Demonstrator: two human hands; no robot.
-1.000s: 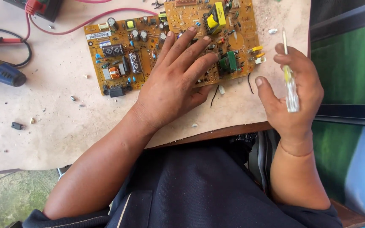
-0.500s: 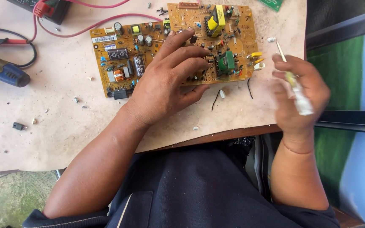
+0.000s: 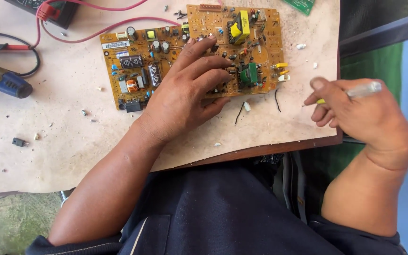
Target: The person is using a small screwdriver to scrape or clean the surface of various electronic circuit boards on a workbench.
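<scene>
Circuit board [image 3: 185, 52]: one orange-brown board, stepped in outline, with a lower left part and a taller right part. It lies flat on the far middle of the tabletop [image 3: 62, 156].
Board parts: you can see one yellow transformer [image 3: 240, 24] at the far right, one green block [image 3: 249, 74] near the right edge, dark grey cylinders on the left part, and a black connector [image 3: 133, 106] at the near left corner. The smaller parts are too many and too fine to count.
Left hand [image 3: 185, 97]: your palm faces down on the middle of the board, with the fingers [image 3: 208, 61] spread and resting flat across the parts. It holds nothing.
Right hand [image 3: 364, 115]: it sits right of the board, over the right edge of the tabletop and apart from the board. Your fingers are curled and pinching one thin screwdriver [image 3: 362, 90] with a pale clear handle. Its metal tip points left toward the board, and the hand is slightly blurred.
Loose bits: two short black wire pieces [image 3: 238, 113] lie just near the board's near edge, with a few white crumbs beside them.
Far left: one blue-handled tool [image 3: 3, 81] lies on the tabletop, and one red lead [image 3: 95, 26] runs from a dark meter [image 3: 48, 9] at the far edge.
Near left: one small black part [image 3: 19, 141] lies alone.
</scene>
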